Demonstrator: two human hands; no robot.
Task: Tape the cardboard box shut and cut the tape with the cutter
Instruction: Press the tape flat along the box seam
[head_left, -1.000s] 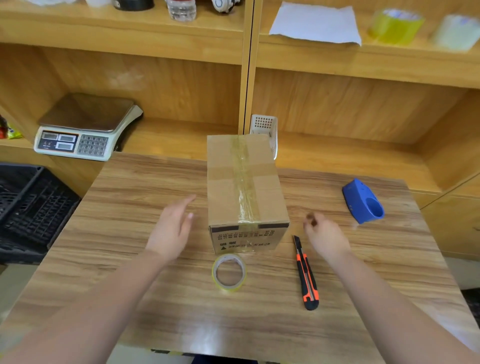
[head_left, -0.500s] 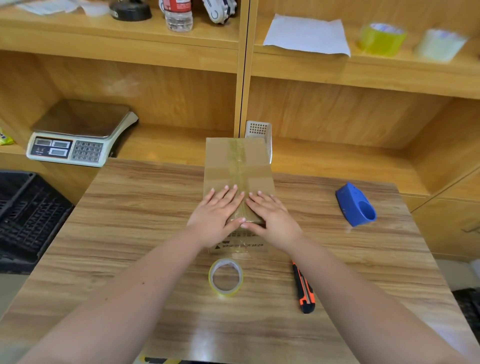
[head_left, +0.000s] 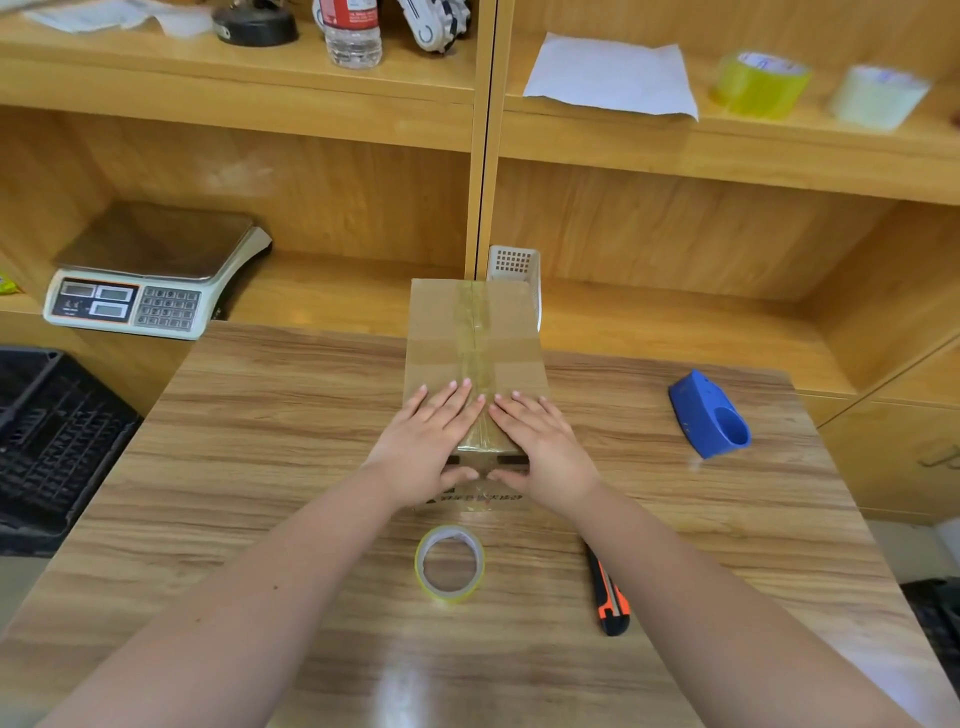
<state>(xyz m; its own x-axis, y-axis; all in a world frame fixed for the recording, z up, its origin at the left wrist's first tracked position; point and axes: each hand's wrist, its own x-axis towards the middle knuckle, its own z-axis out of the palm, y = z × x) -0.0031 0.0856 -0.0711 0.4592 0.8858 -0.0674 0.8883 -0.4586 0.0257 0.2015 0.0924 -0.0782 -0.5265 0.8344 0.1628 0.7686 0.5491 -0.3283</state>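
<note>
At the centre of the wooden counter (head_left: 260, 441) we see the cardboard box (head_left: 475, 332), its long axis running from 6 to 12 o'clock, with a strip of clear tape (head_left: 475, 364) laid along the top seam and over the near edge. We note both hands flat on the near end of the lid: the left hand (head_left: 428, 447) at 9 o'clock of the seam, the right hand (head_left: 540, 449) at 3 o'clock, fingers spread and extended, index fingertips almost meeting over the tape, thumbs hooked down over the near face. Neither hand grips anything. At 6 o'clock of the box, just apart from it, lies the tape roll (head_left: 450, 564) flat on the counter. At about 5 o'clock lies the cutter (head_left: 609, 597), orange and black, partly hidden under the right forearm. At 3 o'clock, well apart, rests a blue tape dispenser (head_left: 709, 413). At 10 o'clock, on the lower shelf, stands a weighing scale (head_left: 150, 273).
</note>
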